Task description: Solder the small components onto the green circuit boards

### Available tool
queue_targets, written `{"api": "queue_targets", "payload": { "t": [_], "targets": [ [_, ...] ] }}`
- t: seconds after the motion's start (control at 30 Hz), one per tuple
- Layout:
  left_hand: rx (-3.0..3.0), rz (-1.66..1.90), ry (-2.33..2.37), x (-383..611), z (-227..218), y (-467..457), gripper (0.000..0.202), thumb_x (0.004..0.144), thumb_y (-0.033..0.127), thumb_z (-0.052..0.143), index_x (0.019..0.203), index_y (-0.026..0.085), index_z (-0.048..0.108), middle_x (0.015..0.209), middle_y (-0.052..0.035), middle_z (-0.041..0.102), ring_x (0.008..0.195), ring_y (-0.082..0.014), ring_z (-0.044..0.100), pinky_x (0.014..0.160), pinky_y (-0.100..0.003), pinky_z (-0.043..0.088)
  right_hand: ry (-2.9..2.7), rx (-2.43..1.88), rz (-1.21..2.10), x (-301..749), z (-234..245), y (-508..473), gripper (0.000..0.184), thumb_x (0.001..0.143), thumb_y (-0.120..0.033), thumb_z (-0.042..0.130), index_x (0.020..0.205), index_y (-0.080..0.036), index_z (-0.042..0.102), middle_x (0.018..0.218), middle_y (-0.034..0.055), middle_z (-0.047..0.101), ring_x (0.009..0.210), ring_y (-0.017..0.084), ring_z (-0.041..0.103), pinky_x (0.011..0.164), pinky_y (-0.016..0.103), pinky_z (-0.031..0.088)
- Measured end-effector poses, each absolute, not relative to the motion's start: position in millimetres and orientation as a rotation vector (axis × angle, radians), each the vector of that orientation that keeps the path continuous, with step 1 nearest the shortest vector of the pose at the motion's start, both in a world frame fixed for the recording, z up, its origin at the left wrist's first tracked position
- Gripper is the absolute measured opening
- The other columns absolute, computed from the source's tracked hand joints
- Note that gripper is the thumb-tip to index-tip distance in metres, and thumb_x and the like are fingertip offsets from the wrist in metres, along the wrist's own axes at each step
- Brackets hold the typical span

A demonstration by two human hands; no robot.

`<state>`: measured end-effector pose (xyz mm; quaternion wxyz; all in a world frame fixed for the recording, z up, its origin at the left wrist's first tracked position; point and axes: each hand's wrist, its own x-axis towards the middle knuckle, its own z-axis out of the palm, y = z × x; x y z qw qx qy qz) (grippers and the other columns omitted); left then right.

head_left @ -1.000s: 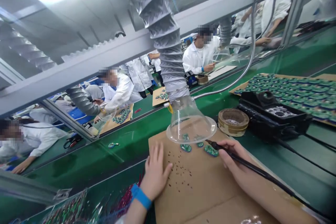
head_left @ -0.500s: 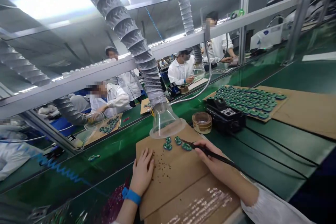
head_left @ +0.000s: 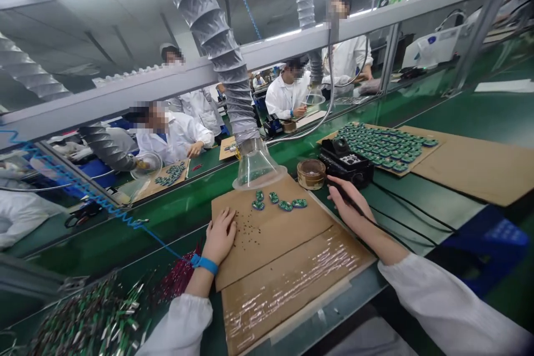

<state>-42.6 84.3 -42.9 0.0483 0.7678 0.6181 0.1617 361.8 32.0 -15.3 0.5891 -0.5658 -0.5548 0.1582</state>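
Observation:
My right hand [head_left: 351,206] is closed around the dark handle of a soldering iron [head_left: 344,193], held to the right of the cardboard, close to the black iron stand. Its tip is hard to make out. My left hand [head_left: 220,236] lies flat on the cardboard sheet [head_left: 287,245], fingers stretched out, holding nothing. Beyond it are scattered tiny dark bits [head_left: 249,232]. Several small green circuit boards [head_left: 285,206] lie near the sheet's far edge, between my hands. A blue wrist strap [head_left: 204,263] with a coiled cord circles my left wrist.
A clear extraction hood [head_left: 258,169] hangs over the sheet's far edge. A round tin [head_left: 311,174] stands beside the black stand [head_left: 347,162]. Many boards cover another cardboard [head_left: 381,147] at right. Wire bundles [head_left: 89,317] lie at lower left. Co-workers sit across the line.
My right hand has drawn the soldering iron away from the circuit boards, rightwards to beside the stand. One more board shows at the right of the group. My left hand stays on the cardboard.

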Motion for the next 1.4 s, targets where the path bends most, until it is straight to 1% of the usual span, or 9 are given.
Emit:
{"api": "queue_targets", "payload": {
  "t": [0.2,0.33,0.43,0.57,0.7,0.83,1.07,1.23,1.4],
  "targets": [
    [2.483,0.556,1.77,-19.5,-25.5,75.5,0.042,0.103,0.03,0.04,0.142,0.023,0.055,0.149,-0.0145,0.051,0.139,-0.0307,0.045,0.118,-0.055,0.031,-1.284,-1.353,0.371,358.2,-25.9,35.8,0.049,0.098,-0.055,0.053,0.132,-0.021,0.061,0.112,0.0113,0.071,0.093,0.024,0.073,0.078,0.038,0.061],
    [2.569,0.526,1.549,14.3,-17.9,79.7,0.047,0.101,0.033,0.048,0.148,0.029,0.049,0.146,-0.0116,0.049,0.132,-0.0319,0.048,0.109,-0.052,0.041,-1.328,-1.39,0.361,355.7,-23.7,32.8,0.04,0.093,-0.052,0.063,0.118,-0.021,0.065,0.111,0.0108,0.072,0.096,0.026,0.07,0.087,0.042,0.057],
    [2.575,0.53,1.433,30.0,-15.8,78.0,0.037,0.101,0.032,0.049,0.136,0.026,0.057,0.139,-0.0126,0.052,0.127,-0.0319,0.05,0.107,-0.052,0.043,-1.41,-1.388,0.415,352.8,-22.6,32.1,0.034,0.093,-0.05,0.063,0.114,-0.023,0.066,0.11,0.0086,0.073,0.095,0.025,0.069,0.086,0.039,0.056],
    [2.57,0.476,1.24,33.3,-12.4,47.4,0.016,0.099,0.024,0.052,0.109,0.022,0.064,0.122,-0.0083,0.061,0.114,-0.0226,0.058,0.104,-0.037,0.047,-1.469,-1.377,0.52,347.6,-26.2,29.9,0.033,0.096,-0.049,0.059,0.117,-0.024,0.063,0.098,0.0065,0.073,0.085,0.023,0.07,0.079,0.036,0.056],
    [2.555,0.488,1.087,19.2,-3.7,14.1,0.015,0.099,0.029,0.057,0.112,0.023,0.063,0.134,-0.0081,0.058,0.124,-0.0218,0.056,0.11,-0.036,0.043,-1.718,-1.328,0.758,324.0,-27.4,26.5,0.032,0.1,-0.048,0.054,0.123,-0.028,0.062,0.082,0.0022,0.071,0.072,0.021,0.069,0.073,0.034,0.056],
    [2.379,0.624,1.618,-43.3,4.6,10.2,0.017,0.102,0.033,0.054,0.108,0.022,0.064,0.121,-0.0084,0.062,0.113,-0.0211,0.061,0.101,-0.033,0.048,-2.063,-1.081,0.726,285.7,-21.1,29.3,0.021,0.1,-0.042,0.054,0.111,-0.028,0.067,0.109,0.0072,0.072,0.1,0.027,0.07,0.091,0.041,0.055],
    [2.047,0.65,2.225,-153.8,-4.5,1.5,0.022,0.1,0.037,0.055,0.092,0.019,0.065,0.086,-0.0043,0.061,0.081,-0.0203,0.061,0.08,-0.033,0.048,-2.417,-0.813,0.831,260.6,-20.2,47.1,0.036,0.098,-0.024,0.051,0.133,-0.034,0.055,0.13,0.0078,0.063,0.12,0.03,0.063,0.105,0.048,0.049],
    [2.002,0.648,2.245,-138.1,-20.8,14.9,0.022,0.094,0.042,0.064,0.093,0.021,0.064,0.087,-0.0021,0.061,0.077,-0.0182,0.06,0.073,-0.03,0.043,-2.425,-0.848,0.842,245.3,-31.6,41.2,0.031,0.102,-0.025,0.046,0.131,-0.031,0.053,0.126,0.0106,0.06,0.117,0.029,0.062,0.102,0.05,0.05],
    [1.958,0.673,2.206,-128.4,-31.4,33.1,0.012,0.092,0.023,0.061,0.08,0.02,0.058,0.076,0.0001,0.059,0.071,-0.0167,0.057,0.069,-0.028,0.041,-2.38,-0.897,0.779,224.1,-46.2,30.9,0.029,0.101,-0.035,0.053,0.13,-0.032,0.055,0.123,0.0088,0.057,0.111,0.028,0.063,0.094,0.047,0.054]
  ]
}}
